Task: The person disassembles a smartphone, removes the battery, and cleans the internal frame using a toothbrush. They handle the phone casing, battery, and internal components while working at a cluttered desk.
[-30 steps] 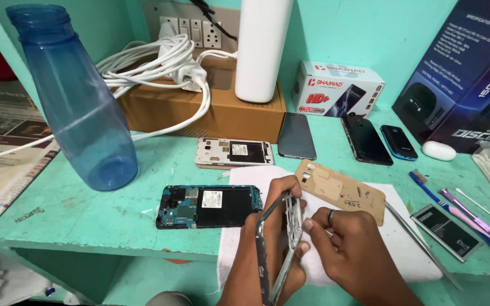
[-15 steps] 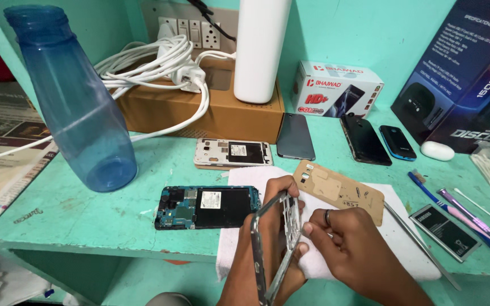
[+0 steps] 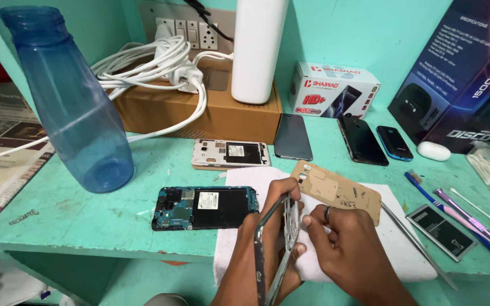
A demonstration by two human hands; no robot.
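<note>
Down at the lower middle of the head view, the left hand (image 3: 256, 249) grips a silver phone frame (image 3: 276, 249), standing it on edge and tilted over a white cloth (image 3: 404, 249); its grip is closed around the frame's near side. The right hand (image 3: 350, 255), a ring on one finger, presses its fingertips (image 3: 307, 222) against the frame's inner face, grip narrow and pinching. Just left of the hands, an opened phone body (image 3: 205, 207) lies flat on the green desk (image 3: 86, 221). A tan back cover (image 3: 336, 190) rests on the cloth beyond the hands. Farther left stands a blue bottle (image 3: 69, 102); a battery (image 3: 440, 231) lies to the right.
</note>
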